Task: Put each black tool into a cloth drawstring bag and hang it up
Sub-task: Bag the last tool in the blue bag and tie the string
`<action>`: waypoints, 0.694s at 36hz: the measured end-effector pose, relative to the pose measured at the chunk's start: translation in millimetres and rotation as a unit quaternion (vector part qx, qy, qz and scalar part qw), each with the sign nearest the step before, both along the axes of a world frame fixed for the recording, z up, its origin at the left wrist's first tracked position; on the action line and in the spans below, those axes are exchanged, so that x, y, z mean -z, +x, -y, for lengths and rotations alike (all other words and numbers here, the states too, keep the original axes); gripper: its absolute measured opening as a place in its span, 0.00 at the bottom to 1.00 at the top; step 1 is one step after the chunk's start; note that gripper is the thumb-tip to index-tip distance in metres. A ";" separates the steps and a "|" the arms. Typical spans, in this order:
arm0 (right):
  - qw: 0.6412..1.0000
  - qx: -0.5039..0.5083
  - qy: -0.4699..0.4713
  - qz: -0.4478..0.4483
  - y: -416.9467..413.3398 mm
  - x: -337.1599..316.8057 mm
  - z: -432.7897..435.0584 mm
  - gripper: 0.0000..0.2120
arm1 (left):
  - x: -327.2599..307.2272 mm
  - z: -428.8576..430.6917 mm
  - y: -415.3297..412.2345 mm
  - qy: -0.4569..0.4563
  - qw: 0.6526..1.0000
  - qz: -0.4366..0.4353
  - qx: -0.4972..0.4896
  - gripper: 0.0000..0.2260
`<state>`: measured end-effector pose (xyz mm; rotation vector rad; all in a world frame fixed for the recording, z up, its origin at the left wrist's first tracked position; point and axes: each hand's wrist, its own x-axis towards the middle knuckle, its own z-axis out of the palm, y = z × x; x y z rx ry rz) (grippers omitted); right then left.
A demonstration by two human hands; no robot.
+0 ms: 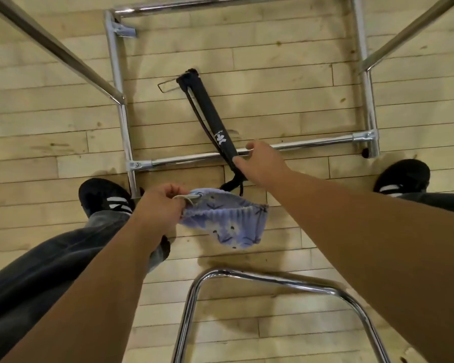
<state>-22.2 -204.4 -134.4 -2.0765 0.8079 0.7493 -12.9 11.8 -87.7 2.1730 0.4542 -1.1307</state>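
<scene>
Left hand (163, 205): pinches the rim of the blue cloth bag (228, 224), which hangs slack with its mouth only partly open.
Right hand (260, 166): fingers and thumb curled round the near end of the black tool (210, 119).
Black tool: slants away over the wooden floor (286, 82), crossing the chrome rack bar (312, 142); not yet in the bag.
Strap (231, 185): dangles just beyond the bag's mouth.
Risk: the one-handed hold probably lets the mouth sag shut, so the tool may catch the rim.
Risk: the loose strap could snag outside the bag or on the rack.

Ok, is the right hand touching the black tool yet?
Touching. Head view shows the right hand pinching the black tool near its lower end.
</scene>
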 end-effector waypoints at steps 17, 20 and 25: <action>0.987 -0.097 0.014 -0.124 14.8 19.3 -12.7 0.18 | 3.9 2.7 -2.1 -0.031 0.996 -0.075 -0.030 0.10; 0.992 -0.043 0.016 -0.119 -6.6 3.5 0.5 0.19 | -7.8 9.5 -5.5 -0.046 0.995 -0.080 -0.030 0.10; 0.996 0.022 -0.010 -0.085 -53.4 -46.8 34.1 0.25 | -40.4 27.0 -18.6 -0.069 0.996 -0.063 -0.010 0.09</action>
